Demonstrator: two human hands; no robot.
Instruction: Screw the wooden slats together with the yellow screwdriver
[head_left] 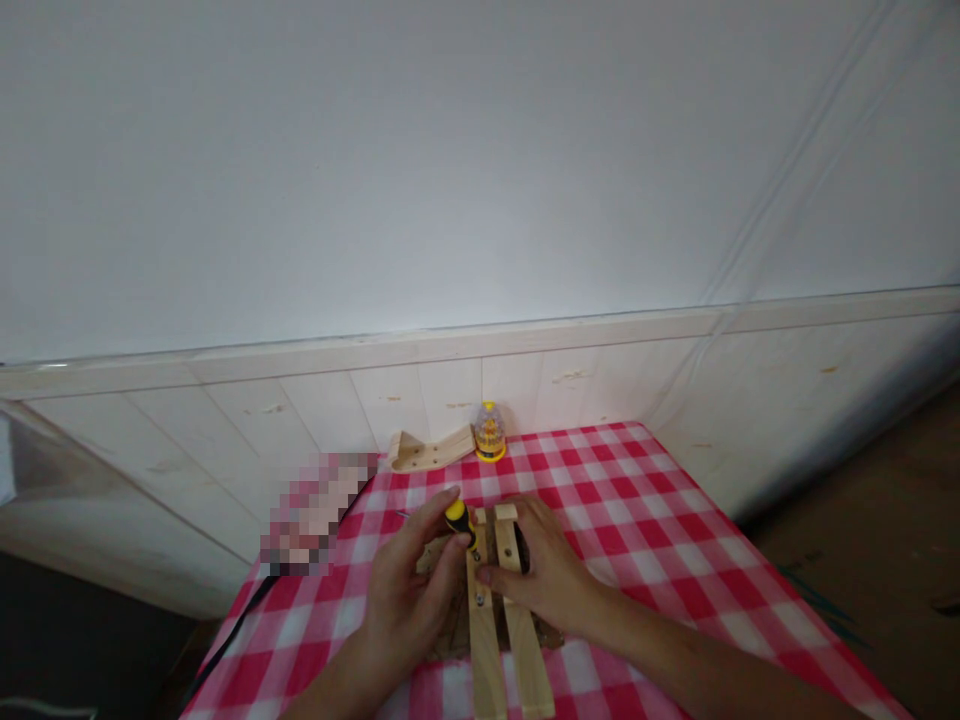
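Left hand (405, 580): thumb and fingers pinching yellow-and-black screwdriver (457, 518) over left wooden bar (487, 650). Right hand (555, 575): partly closed around right wooden bar (529, 655), just beside left bar, thumb crossing to it. Beyond left bar: wooden bracket (431, 456), bottle (491, 435).

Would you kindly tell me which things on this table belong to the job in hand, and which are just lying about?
In use:
- Yellow-and-black-handled screwdriver, in the left hand
- Two long, pale wooden bars, gripped by the right hand
- Brown flat mat beneath

Apparently lying about:
- Pale, angled wooden piece with holes
- Small yellow-and-clear plastic container
- Thin black strap
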